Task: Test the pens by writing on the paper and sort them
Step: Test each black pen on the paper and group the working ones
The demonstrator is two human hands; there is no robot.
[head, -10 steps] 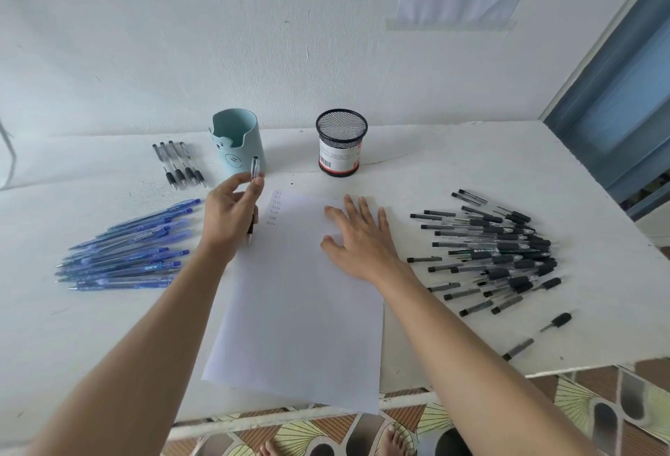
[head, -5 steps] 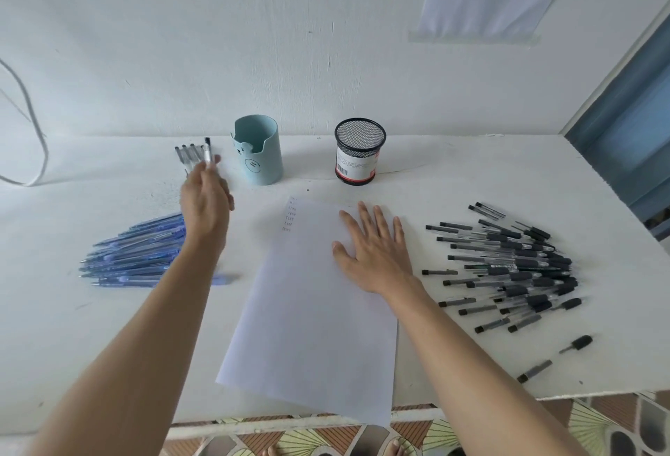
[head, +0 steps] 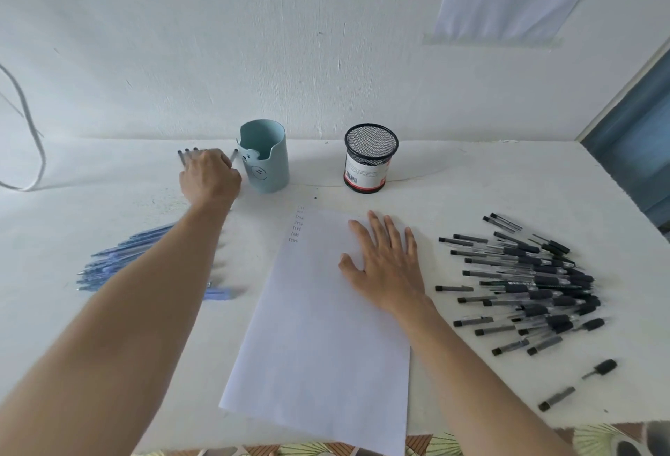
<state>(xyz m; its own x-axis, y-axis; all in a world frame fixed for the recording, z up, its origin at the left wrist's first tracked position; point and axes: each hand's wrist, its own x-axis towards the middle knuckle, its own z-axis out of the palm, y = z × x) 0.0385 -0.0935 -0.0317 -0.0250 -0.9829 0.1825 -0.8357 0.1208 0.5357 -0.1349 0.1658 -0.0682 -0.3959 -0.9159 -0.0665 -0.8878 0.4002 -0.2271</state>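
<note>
The white table fills the lower frame, with the paper at centre. Black pens are heaped at right and blue pens at left. A blue cup and a mesh cup stand at upper centre. The right hand lies flat on the paper, fingers spread. The left hand covers a short row of pens beside the blue cup, its fingers hidden, so I can't tell its grip.

The left hand covers the row of pens near the table's far edge; only their far ends show, grip undeterminable. Its forearm hides part of the blue pens. The writing on the paper is illegibly small.
</note>
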